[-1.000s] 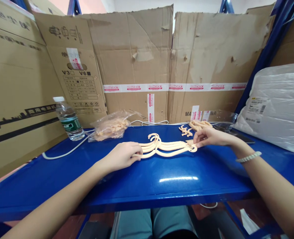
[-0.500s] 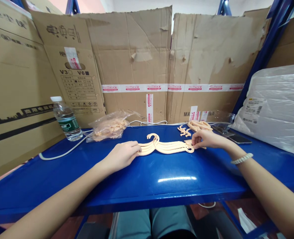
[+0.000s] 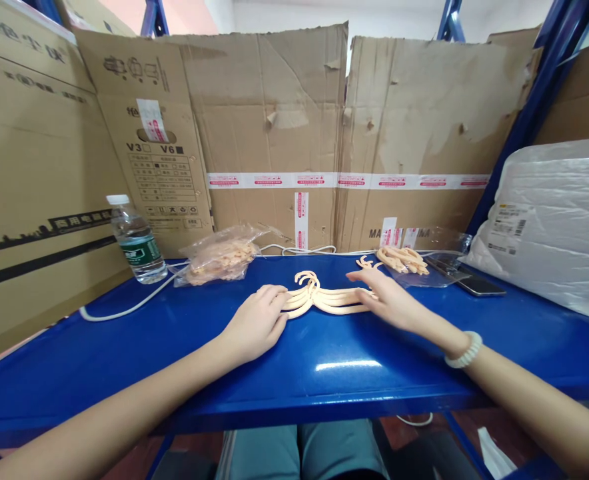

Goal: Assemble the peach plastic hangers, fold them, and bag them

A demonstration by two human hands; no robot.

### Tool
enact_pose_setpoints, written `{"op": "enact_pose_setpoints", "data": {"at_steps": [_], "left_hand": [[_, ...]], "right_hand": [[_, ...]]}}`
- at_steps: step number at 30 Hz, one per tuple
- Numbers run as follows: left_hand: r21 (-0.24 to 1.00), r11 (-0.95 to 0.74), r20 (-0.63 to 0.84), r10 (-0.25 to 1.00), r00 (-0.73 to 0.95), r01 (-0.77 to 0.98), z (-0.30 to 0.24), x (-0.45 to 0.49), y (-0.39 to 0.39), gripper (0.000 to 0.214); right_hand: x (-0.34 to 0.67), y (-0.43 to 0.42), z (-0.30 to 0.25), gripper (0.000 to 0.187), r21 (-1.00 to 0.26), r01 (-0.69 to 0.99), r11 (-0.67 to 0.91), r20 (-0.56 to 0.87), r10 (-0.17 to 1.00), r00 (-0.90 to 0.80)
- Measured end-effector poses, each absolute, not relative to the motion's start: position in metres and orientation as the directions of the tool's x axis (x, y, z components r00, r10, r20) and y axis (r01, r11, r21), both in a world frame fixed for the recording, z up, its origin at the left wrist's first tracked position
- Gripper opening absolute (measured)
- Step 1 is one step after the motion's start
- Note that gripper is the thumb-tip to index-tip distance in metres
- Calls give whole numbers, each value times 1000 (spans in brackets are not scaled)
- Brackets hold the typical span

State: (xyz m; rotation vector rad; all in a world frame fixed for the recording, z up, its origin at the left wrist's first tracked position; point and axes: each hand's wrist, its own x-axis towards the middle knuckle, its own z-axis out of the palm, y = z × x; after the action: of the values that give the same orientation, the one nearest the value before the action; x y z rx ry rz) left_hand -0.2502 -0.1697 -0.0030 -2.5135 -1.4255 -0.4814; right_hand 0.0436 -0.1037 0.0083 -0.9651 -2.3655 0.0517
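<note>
A stack of several cream plastic clothes hangers lies flat on the blue table, hooks pointing away from me and slightly fanned. My left hand is closed around their left end, thumb on the near side. Over the right end is my right hand, fingers stretched out and apart, thumb side touching the hangers; it hides their right tips. Just behind it, small cream hook-shaped pieces are partly covered. More cream pieces lie on a clear plastic bag at the back right.
A clear bag of cream pieces and a water bottle stand at the back left. A white cable runs along the table. At right are a phone and a white wrapped package. Cardboard walls the back.
My right hand has moved left from the hangers' right tip and its fingers have spread. The hangers' hooks have fanned apart a little. My left hand stays at the left end.
</note>
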Motion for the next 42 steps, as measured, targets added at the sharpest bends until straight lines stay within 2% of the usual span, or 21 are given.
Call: {"op": "enact_pose_setpoints", "data": {"at_steps": [2,6,9,12,14,16,18,21,23,25,29,34,38,42], "left_hand": [[-9,-437,333,847,415,899,-7,-249,-168,43],[35,-342,147,931,334,939,-7,-247,-162,52],[62,-327,75,944,322,943,-1,-245,-159,54],[57,-327,65,944,323,943,1,-244,-156,55],[62,-336,82,940,331,940,0,-244,-154,54],[75,-349,109,934,341,934,-3,-245,-153,53],[83,-354,127,931,342,932,-6,-247,-152,53],[84,-346,123,934,335,934,-8,-248,-151,53],[76,-339,114,937,329,938,-8,-248,-151,53],[66,-337,124,937,328,939,-9,-248,-150,53],[60,-351,175,925,336,934,-14,-250,-149,52],[55,-349,172,926,335,936,-18,-252,-147,51],[50,-348,164,927,336,936,-14,-251,-148,52],[43,-321,100,943,316,946,-8,-248,-150,53]], "right_hand": [[30,-112,0,49,-200,643,739,430,656,-621],[17,-115,-15,70,-134,700,702,243,708,-663],[21,-103,-16,68,-143,705,694,192,718,-669],[39,-76,0,51,-133,650,748,233,661,-713],[56,-51,16,46,-19,667,745,324,635,-701],[75,-23,29,56,184,754,630,366,668,-648],[91,1,36,65,307,748,588,279,696,-662],[99,25,37,81,374,704,603,94,731,-676],[96,32,35,87,379,690,616,30,737,-675],[88,35,35,83,357,665,656,-7,714,-701],[68,37,42,62,272,624,732,-55,660,-750],[39,51,50,39,156,724,672,-120,740,-661],[22,69,50,19,137,739,660,-104,751,-652],[18,69,54,15,123,770,626,-50,779,-626]]}}
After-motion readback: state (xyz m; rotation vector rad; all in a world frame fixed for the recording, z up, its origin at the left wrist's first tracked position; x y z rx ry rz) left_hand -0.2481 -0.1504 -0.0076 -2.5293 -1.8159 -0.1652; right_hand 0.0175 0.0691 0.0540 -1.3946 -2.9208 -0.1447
